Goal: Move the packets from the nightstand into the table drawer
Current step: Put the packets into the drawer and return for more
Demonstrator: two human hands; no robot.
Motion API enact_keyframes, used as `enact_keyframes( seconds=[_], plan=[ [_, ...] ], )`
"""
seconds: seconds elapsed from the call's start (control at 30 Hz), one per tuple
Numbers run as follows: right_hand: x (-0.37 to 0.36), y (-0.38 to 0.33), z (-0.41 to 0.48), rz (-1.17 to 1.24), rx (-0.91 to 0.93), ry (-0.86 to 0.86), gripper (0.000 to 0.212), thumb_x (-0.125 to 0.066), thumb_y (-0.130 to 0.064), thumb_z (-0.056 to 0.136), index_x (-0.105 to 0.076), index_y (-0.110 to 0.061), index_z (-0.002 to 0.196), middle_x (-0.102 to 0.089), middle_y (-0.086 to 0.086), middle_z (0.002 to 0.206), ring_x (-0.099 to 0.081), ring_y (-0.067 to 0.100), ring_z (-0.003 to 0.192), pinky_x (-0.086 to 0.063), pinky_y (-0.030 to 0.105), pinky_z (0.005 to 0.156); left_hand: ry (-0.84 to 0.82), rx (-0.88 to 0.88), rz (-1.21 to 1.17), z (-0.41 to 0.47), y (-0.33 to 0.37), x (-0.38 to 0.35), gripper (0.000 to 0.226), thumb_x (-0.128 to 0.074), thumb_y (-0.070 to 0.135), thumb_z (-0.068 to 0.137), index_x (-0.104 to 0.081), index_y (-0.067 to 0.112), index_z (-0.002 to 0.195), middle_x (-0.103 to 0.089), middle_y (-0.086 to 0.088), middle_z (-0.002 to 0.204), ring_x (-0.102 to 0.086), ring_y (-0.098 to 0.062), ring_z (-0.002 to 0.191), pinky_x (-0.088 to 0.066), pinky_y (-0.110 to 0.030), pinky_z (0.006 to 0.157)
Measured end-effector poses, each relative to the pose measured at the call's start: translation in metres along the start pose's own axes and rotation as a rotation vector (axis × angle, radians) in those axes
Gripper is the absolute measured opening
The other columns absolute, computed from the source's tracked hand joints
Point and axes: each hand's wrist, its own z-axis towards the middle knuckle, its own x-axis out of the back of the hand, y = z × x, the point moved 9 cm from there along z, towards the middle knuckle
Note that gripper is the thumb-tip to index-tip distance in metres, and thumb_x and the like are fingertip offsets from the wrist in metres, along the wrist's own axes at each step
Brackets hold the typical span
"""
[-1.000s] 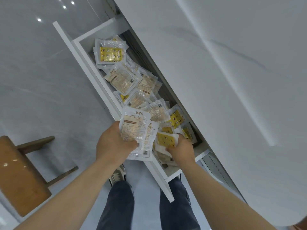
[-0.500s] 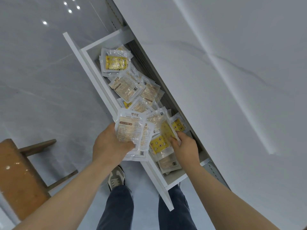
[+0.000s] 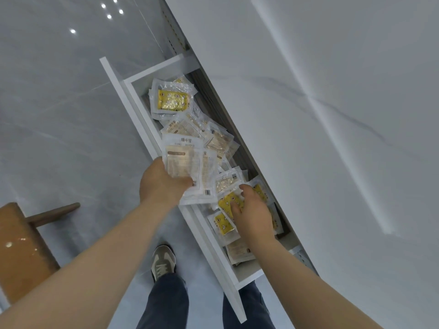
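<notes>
Head view: my left grip (image 3: 164,184) is closed round a stack of packets (image 3: 187,162). The thumb lies across the front face, and the stack is held just above the front rail of the open drawer (image 3: 133,110). My right grip (image 3: 254,214) is down inside the drawer, with the thumb on a yellow packet (image 3: 228,201) and the fingers curled over its far edge, pinching it. More loose packets (image 3: 172,100) lie in an overlapping heap along the drawer.

The left fingers are hidden behind the stack, and I cannot count its packets or read the print. The drawer's rear runs under the bench (image 3: 332,115), and my right palm covers what lies beneath it.

The bench top is white with faint grey veins. The floor (image 3: 59,115) is glossy grey tile that catches points of light. A wooden stool (image 3: 21,252) is cut off at the left edge, and a shoe (image 3: 163,262) shows below.
</notes>
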Motion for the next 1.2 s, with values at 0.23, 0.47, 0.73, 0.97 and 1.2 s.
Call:
enact_keyframes(
  seconds=[0.23, 0.47, 0.73, 0.97, 1.2],
  plan=[
    [0.008, -0.018, 0.021, 0.037, 0.040, -0.008, 0.045, -0.051, -0.025, 0.095, -0.039, -0.020, 0.138, -0.054, 0.002, 0.128, -0.056, 0.020, 0.111, -0.052, 0.038, 0.087, 0.027, -0.027, -0.019, 0.048, 0.037, -0.015, 0.041, -0.073, 0.008, 0.075, -0.057, 0.009, 0.113, -0.063, -0.006, 0.109, -0.058, -0.019, 0.095, -0.043, -0.025, 0.071],
    [0.003, -0.023, 0.041, -0.005, 0.041, -0.029, 0.047, -0.053, -0.025, 0.094, -0.038, -0.020, 0.139, -0.056, 0.001, 0.126, -0.058, 0.019, 0.108, -0.052, 0.035, 0.084, 0.064, -0.004, -0.087, 0.089, 0.050, -0.018, 0.043, -0.072, 0.011, 0.077, -0.054, 0.007, 0.116, -0.061, -0.011, 0.113, -0.058, -0.024, 0.099, -0.045, -0.027, 0.073],
    [-0.011, -0.025, 0.045, -0.002, 0.018, -0.067, 0.051, -0.054, -0.025, 0.094, -0.036, -0.021, 0.141, -0.056, 0.002, 0.127, -0.058, 0.021, 0.109, -0.052, 0.039, 0.088, -0.021, -0.036, -0.092, 0.111, 0.065, -0.006, 0.079, -0.068, 0.021, 0.086, -0.020, 0.020, 0.148, -0.043, -0.008, 0.138, -0.052, -0.027, 0.115, -0.043, -0.028, 0.080],
    [-0.015, -0.036, 0.039, -0.025, 0.022, -0.087, 0.049, -0.054, -0.024, 0.093, -0.037, -0.022, 0.140, -0.055, -0.001, 0.130, -0.058, 0.018, 0.113, -0.053, 0.039, 0.090, -0.083, -0.066, 0.041, 0.099, 0.050, -0.009, 0.070, -0.070, 0.019, 0.084, -0.034, 0.012, 0.143, -0.049, -0.009, 0.135, -0.052, -0.023, 0.114, -0.045, -0.027, 0.084],
    [0.005, -0.053, 0.018, -0.026, 0.041, -0.067, 0.045, -0.054, -0.024, 0.093, -0.043, -0.019, 0.136, -0.057, 0.001, 0.128, -0.060, 0.019, 0.107, -0.053, 0.038, 0.087, -0.146, -0.188, 0.150, 0.054, 0.049, 0.001, 0.054, -0.072, 0.016, 0.081, -0.050, 0.011, 0.130, -0.056, -0.008, 0.125, -0.054, -0.020, 0.111, -0.040, -0.022, 0.080]
  ],
)
